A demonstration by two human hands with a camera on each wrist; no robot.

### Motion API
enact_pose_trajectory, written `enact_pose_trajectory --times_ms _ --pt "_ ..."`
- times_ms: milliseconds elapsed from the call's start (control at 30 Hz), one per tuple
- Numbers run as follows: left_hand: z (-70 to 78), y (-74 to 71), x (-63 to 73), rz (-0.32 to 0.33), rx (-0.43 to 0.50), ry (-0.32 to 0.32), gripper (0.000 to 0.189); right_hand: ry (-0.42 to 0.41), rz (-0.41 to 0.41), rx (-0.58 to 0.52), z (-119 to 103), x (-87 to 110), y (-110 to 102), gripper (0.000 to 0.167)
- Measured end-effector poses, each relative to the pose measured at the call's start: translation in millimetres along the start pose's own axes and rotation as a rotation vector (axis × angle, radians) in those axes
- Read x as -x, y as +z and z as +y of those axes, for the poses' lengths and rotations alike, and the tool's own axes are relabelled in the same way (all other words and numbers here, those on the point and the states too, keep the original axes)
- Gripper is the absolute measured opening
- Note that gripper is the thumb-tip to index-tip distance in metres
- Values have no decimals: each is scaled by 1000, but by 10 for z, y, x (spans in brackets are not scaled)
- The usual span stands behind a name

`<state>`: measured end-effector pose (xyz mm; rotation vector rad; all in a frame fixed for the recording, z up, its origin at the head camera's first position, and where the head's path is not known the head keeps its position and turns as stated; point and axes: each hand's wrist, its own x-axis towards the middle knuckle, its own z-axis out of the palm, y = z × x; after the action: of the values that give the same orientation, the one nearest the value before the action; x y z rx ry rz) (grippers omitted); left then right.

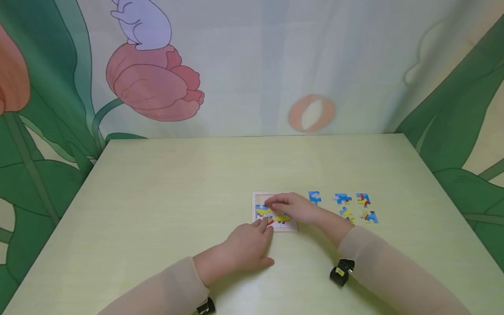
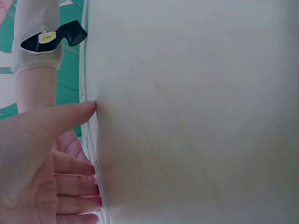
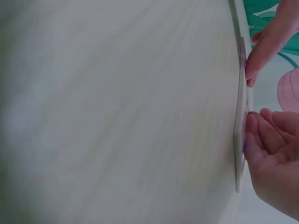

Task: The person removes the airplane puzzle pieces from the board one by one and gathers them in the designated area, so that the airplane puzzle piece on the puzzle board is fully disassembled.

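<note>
A small jigsaw puzzle tray (image 1: 255,225) with a pale border lies on the table, partly filled with blue, yellow and white pieces. My left hand (image 1: 246,245) reaches in from the front, its fairly straight fingers resting on the tray's lower part and its thumb spread to the side. Over the tray's upper part, my right hand (image 1: 295,207) has curled fingers and thumb close together at a puzzle piece, mostly hidden by the hand. In the right wrist view, the right hand's fingertips (image 3: 252,123) are right at the tray's face.
Several loose puzzle pieces lie right of the tray, among them a blue piece (image 1: 314,197) near my right hand and a blue and yellow piece (image 1: 371,217). The pale table (image 1: 165,188) ends at a printed curtain (image 1: 244,78) behind. Wrist cameras (image 1: 341,272) hang under both sleeves.
</note>
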<state>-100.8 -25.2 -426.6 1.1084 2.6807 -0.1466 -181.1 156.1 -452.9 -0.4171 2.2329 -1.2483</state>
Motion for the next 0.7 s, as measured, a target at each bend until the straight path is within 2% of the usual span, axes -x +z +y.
enact_pose_trajectory --times_ms 133,367,533,700 --pt "-4 8 -1 -10 -13 15 73 1 -3 74 -33 7 18 27" --pt "-23 33 27 -9 25 11 74 16 31 58 -63 -87 49 22" --pt "-24 12 5 -11 10 24 73 66 77 64 -112 -160 66 16" --pt "-30 11 -18 -30 -12 20 74 77 72 77 -120 -246 58 16"
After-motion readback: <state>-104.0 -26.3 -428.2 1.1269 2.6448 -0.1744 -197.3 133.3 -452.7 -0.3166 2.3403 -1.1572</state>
